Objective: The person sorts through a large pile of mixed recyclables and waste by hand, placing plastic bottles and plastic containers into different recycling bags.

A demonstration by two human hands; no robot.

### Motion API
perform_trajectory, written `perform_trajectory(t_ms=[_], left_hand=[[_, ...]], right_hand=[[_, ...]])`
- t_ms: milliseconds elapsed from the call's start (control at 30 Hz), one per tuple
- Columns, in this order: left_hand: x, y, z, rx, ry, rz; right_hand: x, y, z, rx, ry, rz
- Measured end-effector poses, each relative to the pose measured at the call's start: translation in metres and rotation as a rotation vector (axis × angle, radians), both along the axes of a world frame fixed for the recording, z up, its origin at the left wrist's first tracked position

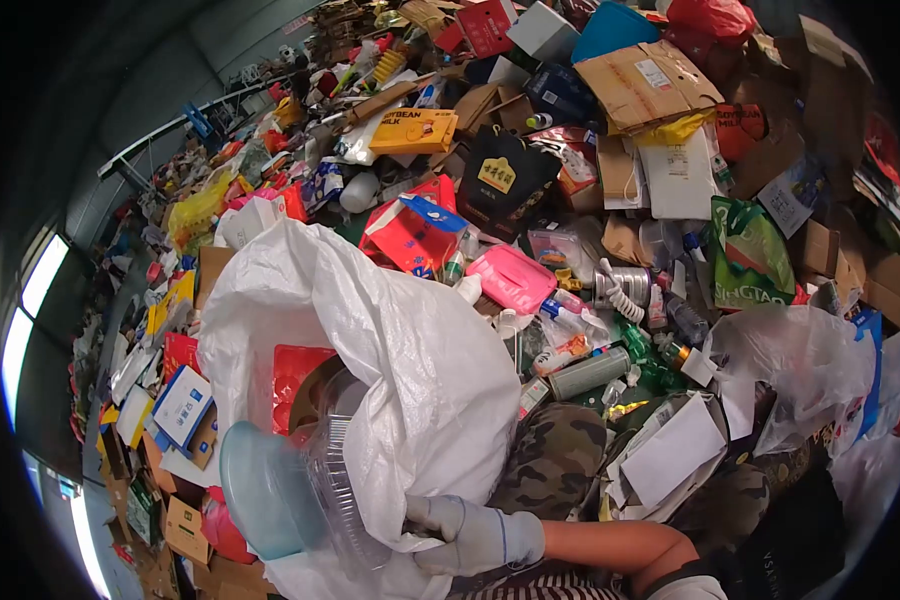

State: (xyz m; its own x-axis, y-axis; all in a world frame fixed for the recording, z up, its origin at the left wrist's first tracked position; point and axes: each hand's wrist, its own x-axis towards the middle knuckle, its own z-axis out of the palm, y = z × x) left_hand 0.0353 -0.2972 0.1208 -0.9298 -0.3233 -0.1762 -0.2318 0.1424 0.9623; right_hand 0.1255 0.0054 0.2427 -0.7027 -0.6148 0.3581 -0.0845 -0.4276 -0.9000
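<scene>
My right hand [475,537], in a pale work glove, reaches in from the lower right with its fingers closed on the rim of a large white woven sack [420,370]. The sack's mouth gapes toward the lower left. Inside shows a red plastic tray [295,385], partly covered by the sack's fold. A clear ribbed plastic container [345,490] and a translucent blue plastic tub [260,485] lie at the opening, beside my right hand. My left hand is out of view.
Mixed waste surrounds me: a pink plastic container [512,279], a silver can [622,284], a cardboard box [650,85], a green bag [750,255] and a clear plastic bag [795,350]. My camouflage trouser leg [555,455] is beside the sack. A metal rail [170,130] runs at the far left.
</scene>
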Motion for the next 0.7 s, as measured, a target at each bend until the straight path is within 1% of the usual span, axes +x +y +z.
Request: perform_trajectory(t_ms=[67,167,233,267,333,367,400,533,567,633,700], left_hand=[[-0.02,0.026,-0.018,0.111,0.008,-0.006],[-0.059,0.066,-0.04,0.238,0.018,-0.011],[-0.086,0.088,-0.05,0.294,0.032,-0.003],[-0.099,0.097,-0.055,0.319,0.045,0.002],[-0.127,0.117,-0.067,0.358,0.064,0.013],[-0.142,0.127,-0.073,0.377,0.073,0.019],[-0.161,0.138,-0.077,0.395,0.088,0.023],[-0.235,0.175,-0.1,0.456,0.109,0.098],[-0.256,0.186,-0.104,0.466,0.119,0.115],[-0.3,0.201,-0.108,0.493,0.137,0.145],[-0.337,0.213,-0.115,0.506,0.146,0.173]], right_hand=[[-0.012,0.003,0.006,0.018,-0.089,0.046],[-0.041,0.002,-0.009,0.024,0.066,-0.118],[-0.072,0.006,-0.005,-0.081,-0.157,-0.111],[-0.091,0.011,-0.002,-0.141,-0.141,-0.18],[-0.12,0.033,0.017,-0.218,-0.205,-0.319],[-0.131,0.05,0.022,-0.169,-0.229,-0.424],[-0.145,0.065,0.023,-0.144,-0.226,-0.544],[-0.187,0.118,0.012,-0.153,-0.073,-1.139],[-0.194,0.132,0.009,-0.127,-0.051,-1.237],[-0.2,0.159,0.003,0.001,-0.058,-1.322],[-0.191,0.185,-0.016,0.235,-0.041,-1.429]])
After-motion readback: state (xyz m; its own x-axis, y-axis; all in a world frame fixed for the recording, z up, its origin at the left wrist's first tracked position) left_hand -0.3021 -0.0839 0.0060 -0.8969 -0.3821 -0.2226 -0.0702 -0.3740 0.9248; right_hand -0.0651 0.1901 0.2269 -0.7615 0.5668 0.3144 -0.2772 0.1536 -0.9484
